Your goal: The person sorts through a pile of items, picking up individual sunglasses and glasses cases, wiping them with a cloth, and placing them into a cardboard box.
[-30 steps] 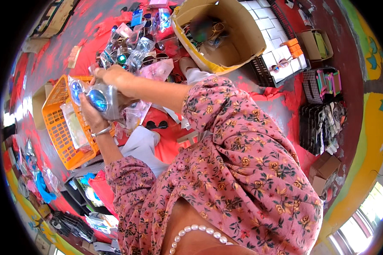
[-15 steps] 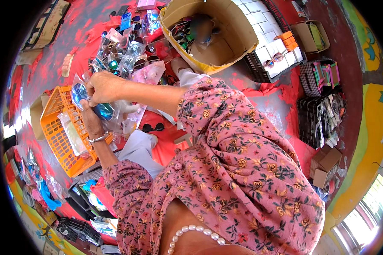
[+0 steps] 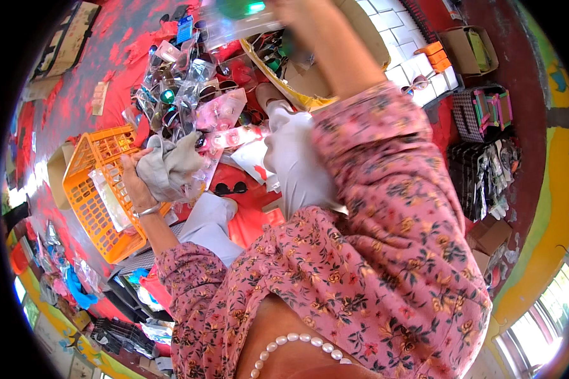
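My left hand, with a bracelet at the wrist, is closed on a crumpled grey cloth just beside the orange plastic basket. My right arm reaches far forward over the big cardboard box. At the top edge my right hand is smeared by motion, partly cut off. Beside it is a pair of sunglasses in a clear bag, with shiny green lenses, seemingly in its grip. A pile of bagged sunglasses lies ahead, left of the box.
White small boxes in a black crate stand right of the cardboard box, with sunglasses and orange packs on top. Checked baskets line the right side. Black round sunglasses lie on red cloth between my legs.
My right hand has left my left hand and swung forward and right with the bagged sunglasses. My left hand stays near the basket, now with only the grey cloth.
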Tool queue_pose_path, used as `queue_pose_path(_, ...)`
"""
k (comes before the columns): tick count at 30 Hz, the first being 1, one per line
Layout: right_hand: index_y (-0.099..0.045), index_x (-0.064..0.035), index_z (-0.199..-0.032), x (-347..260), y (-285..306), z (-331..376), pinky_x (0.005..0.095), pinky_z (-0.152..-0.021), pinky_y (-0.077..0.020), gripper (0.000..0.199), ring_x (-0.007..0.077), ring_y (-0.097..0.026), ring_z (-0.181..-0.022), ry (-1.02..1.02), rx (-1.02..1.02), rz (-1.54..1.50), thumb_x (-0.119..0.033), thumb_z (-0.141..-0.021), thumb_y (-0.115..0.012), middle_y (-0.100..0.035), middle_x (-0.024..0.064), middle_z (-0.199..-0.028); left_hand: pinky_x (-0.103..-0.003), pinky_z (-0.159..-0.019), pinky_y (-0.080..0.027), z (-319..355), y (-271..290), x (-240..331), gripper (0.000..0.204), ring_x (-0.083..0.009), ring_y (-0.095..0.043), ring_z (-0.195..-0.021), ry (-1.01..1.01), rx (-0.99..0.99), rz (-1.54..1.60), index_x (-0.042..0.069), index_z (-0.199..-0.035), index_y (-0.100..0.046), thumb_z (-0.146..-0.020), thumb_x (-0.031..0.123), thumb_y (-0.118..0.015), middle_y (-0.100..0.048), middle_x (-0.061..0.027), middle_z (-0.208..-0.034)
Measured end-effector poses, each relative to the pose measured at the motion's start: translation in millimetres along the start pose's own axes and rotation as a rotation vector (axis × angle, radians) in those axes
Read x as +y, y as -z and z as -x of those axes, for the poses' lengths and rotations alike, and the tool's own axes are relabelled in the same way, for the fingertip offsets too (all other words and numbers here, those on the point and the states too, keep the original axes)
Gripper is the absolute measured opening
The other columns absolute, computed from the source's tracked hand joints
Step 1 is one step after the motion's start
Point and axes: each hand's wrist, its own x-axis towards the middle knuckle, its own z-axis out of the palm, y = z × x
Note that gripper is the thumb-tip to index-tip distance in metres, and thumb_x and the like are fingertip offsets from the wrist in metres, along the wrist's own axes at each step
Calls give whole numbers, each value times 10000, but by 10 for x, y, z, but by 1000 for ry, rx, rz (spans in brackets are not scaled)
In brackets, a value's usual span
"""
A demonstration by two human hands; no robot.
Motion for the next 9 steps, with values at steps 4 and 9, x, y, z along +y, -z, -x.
queue_pose_path(4, -616, -37, -795, 1005, 1948, -553, 283, -592, -476, 97, 175, -569, -640, 252, 114, 172, -70, -708, -643, -599, 44, -719, -281, -733, -426, -33, -162, -51, 492, -156, -534, -803, -37, 136, -250, -21, -810, -619, -924, 360, -330, -595, -103, -859)
queue_pose_path(9, -617, -6, -695, 2266, 2476, -358, 290, -742, -487, 133, 151, -605, -748, -280, 296, 739, -89, -688, -721, -641, 78, -742, -314, -862, -403, 33, -31, -204, 441, -186, -549, -892, 69, 153, -54, 11, -865, -609, -918, 356, -339, -604, -118, -897)
